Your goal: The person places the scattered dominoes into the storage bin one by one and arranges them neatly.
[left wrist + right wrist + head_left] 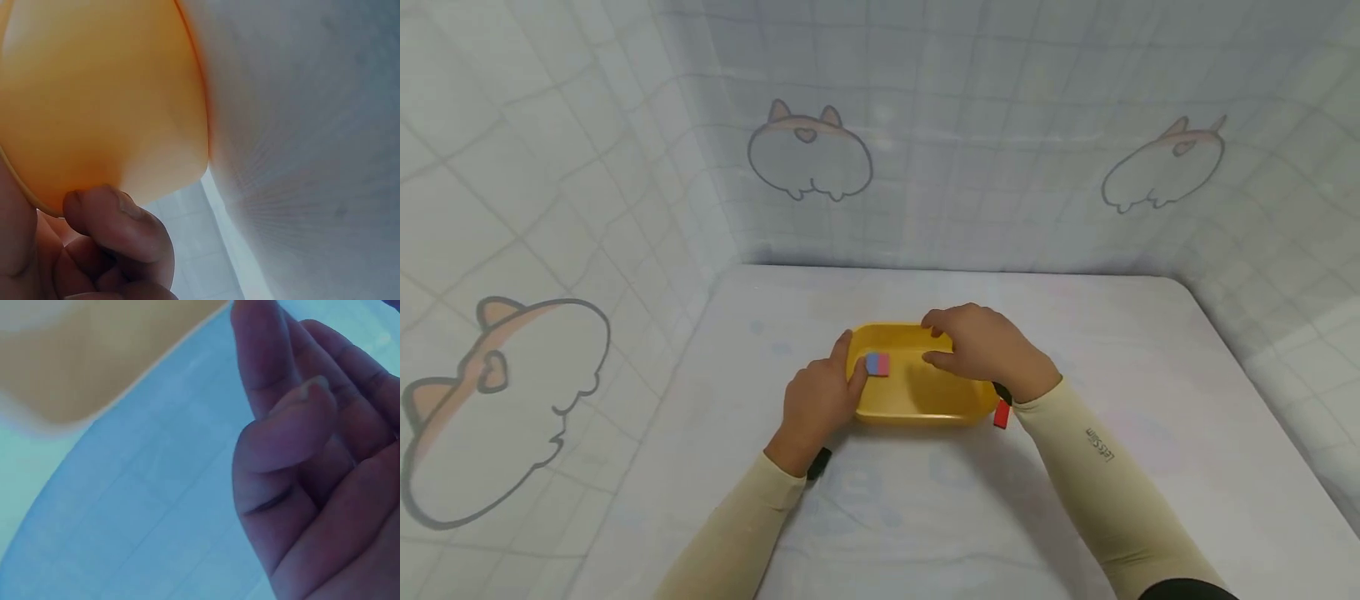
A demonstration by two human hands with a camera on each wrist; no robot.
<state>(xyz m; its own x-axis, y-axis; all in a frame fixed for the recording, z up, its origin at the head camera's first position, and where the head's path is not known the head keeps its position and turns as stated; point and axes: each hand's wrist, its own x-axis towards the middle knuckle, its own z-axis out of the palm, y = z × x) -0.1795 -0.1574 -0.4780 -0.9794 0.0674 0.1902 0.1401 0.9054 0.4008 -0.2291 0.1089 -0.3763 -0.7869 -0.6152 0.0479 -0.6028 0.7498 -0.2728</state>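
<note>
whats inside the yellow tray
A small blue-and-pink piece lies in the left part of the tray; whether it is one block or two, I can't tell. The right hand blocks part of the tray's right side, so anything behind it is hidden.

White table with rounded far-right corner point(1112, 350); wrinkled covering, faint bluish marks.
Pale grey-white hanging fabric with grid lines point(985, 117); beyond the table's far edge, and along its left and right sides.
Grey-outlined cartoon animal rears with orange ears point(808, 162); printed, three: two beyond the table's far edge, one larger to its left.
</note>
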